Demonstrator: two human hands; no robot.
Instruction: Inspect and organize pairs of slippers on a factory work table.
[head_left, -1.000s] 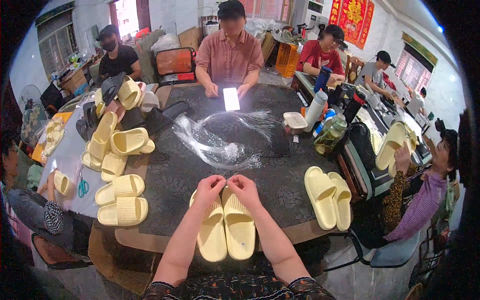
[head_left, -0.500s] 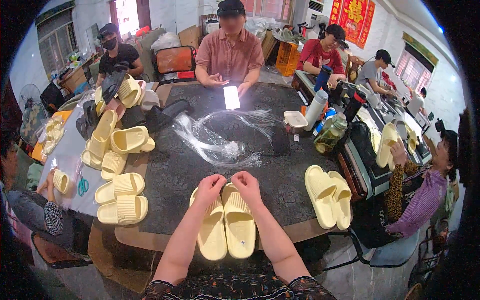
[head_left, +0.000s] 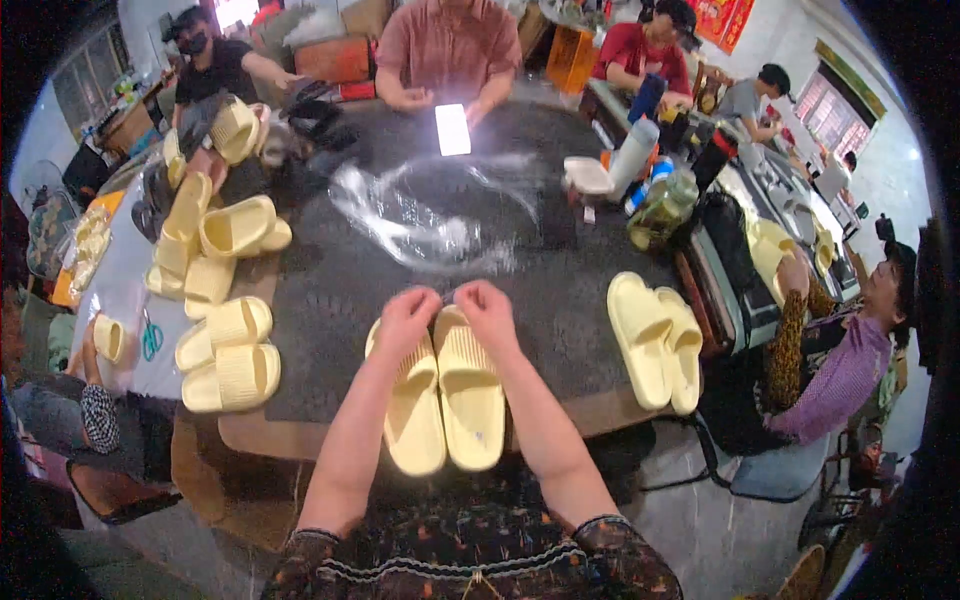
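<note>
Two pale yellow slide slippers, the left slipper [head_left: 414, 425] and the right slipper [head_left: 473, 405], lie side by side at the table's near edge, toes pointing away from me. Over the left one's toe end is my left hand [head_left: 410, 318], its fingers pinched together. My right hand [head_left: 486, 318] is pinched likewise over the other toe, close beside the left. A thin clear strand seems to run between the fingertips; blur makes it faint now. Beyond my hands lies a loose bundle of clear plastic strands [head_left: 395, 225] on the dark tabletop.
More yellow slippers [head_left: 230, 378] are piled at the left, near teal scissors [head_left: 151, 335]. Another pair [head_left: 640, 340] stands at the right. Bottles [head_left: 663, 210] and a white box [head_left: 588, 175] are beyond it. Several people sit around; one across holds a lit phone [head_left: 453, 130].
The whole view has shifted, so the table and slippers appear higher. My hands remain pinched at the toes. At the far left, a person has stretched an arm toward dark items on the table.
</note>
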